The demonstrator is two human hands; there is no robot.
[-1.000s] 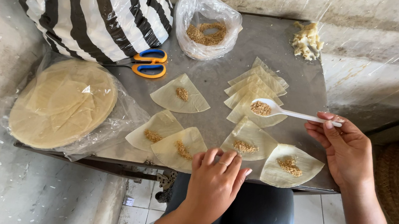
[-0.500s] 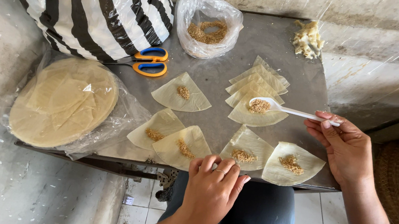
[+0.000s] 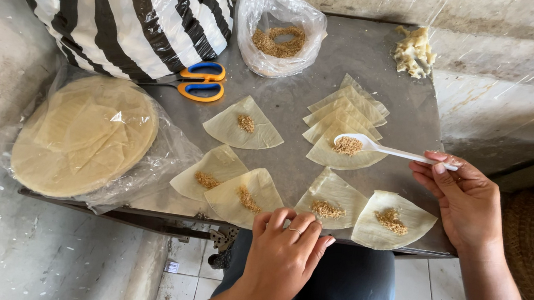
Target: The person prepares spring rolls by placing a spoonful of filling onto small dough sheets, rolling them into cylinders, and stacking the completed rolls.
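Right hand [image 3: 469, 204] grip clamped on spoon [image 3: 377, 147] over wrapper stack [image 3: 346, 122]. Left hand [image 3: 283, 259] grip loose, empty, at tabletop [image 3: 299, 113] edge.

Left hand [image 3: 284, 252] curled, palm down, right hand [image 3: 463, 200] pinching, forearm extended

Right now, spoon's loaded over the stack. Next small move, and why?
Probably tip the spoon so its filling drops onto the top wrapper of the stack. The right hand holds it level, bowl full, right over that wrapper, which looks bare, while five wrappers laid out nearby already carry filling. The left hand rests at the table's near edge.
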